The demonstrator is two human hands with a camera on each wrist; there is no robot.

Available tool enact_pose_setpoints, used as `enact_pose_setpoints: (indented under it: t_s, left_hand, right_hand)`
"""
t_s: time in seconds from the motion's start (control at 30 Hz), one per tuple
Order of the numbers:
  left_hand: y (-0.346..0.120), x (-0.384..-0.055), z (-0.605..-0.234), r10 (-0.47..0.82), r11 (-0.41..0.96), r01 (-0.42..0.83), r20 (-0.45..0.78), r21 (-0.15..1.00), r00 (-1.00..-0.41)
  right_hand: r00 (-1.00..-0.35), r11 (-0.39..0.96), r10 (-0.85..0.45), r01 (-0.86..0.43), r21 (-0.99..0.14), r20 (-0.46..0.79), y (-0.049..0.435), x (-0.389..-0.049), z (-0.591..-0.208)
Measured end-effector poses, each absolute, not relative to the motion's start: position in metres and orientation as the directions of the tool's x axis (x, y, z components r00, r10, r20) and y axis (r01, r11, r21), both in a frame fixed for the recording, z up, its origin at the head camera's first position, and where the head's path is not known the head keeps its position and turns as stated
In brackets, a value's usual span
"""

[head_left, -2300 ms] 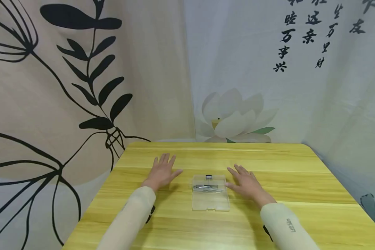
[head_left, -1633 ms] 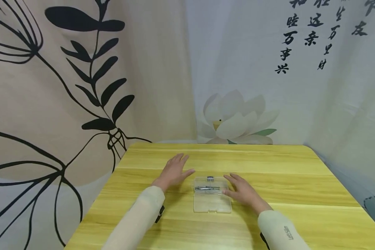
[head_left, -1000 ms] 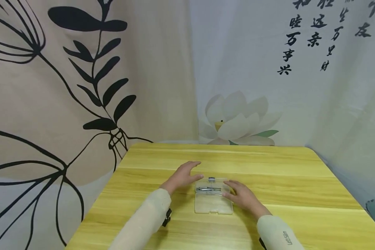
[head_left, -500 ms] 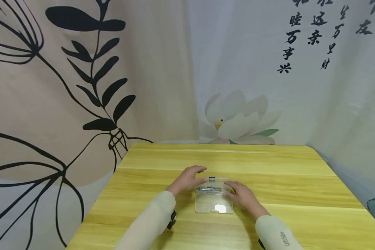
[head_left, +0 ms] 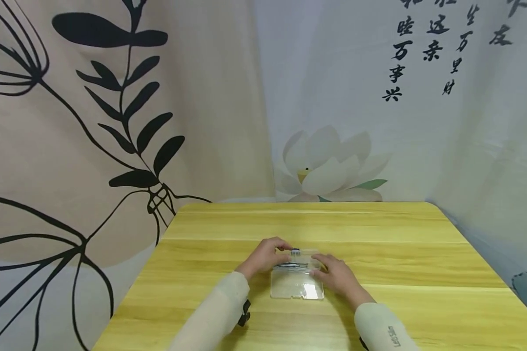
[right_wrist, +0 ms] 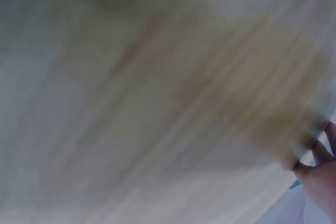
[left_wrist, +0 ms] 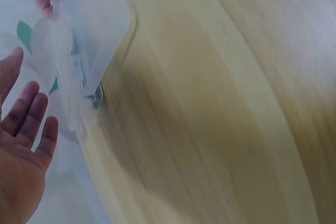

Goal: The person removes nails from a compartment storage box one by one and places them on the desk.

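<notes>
A clear plastic box lies opened out on the table, its flat lid half toward me. Thin metal pieces lie in the far half, which has a dark clasp on its far edge. My left hand is at the box's left side, thumb and fingers spread apart. In the left wrist view that left hand shows relaxed fingers with a gap to the box. My right hand holds the box's right edge between thumb and fingers. The right wrist view is blurred, with the right hand at its edge.
The yellow wood-grain table extends around the box on every side. Behind it hangs a pale curtain printed with dark plants, a lotus and writing. Each wrist wears a dark strap below a light sleeve.
My left hand has come in from the far left to the box's left side. The right hand has drawn in onto the right edge, its fingers bending from spread. The box stays put.
</notes>
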State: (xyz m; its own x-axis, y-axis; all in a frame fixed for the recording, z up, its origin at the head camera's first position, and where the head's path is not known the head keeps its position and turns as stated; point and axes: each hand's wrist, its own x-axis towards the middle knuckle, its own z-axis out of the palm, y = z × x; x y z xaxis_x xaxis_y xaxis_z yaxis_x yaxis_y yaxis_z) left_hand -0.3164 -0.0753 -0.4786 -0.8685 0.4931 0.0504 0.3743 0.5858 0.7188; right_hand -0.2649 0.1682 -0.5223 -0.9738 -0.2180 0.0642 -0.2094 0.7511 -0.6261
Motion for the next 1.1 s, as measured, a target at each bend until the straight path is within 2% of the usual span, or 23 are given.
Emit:
enact_pose_setpoints:
  t_s: [0.3, 1.1]
  left_hand:
    - [-0.072, -0.317, -0.490, 0.461, 0.568, 0.322, 0.032, 0.758, -0.887]
    - [-0.068, -0.321, -0.505, 0.518, 0.553, 0.394, 0.069, 0.734, -0.853]
  right_hand:
    - [-0.976, 0.743, -0.213, -0.193, -0.641, 0.048, 0.165, -0.263, -0.522]
    - [-0.980, 0.732, -0.194, -0.176, -0.658, 0.046, 0.166, -0.262, -0.522]
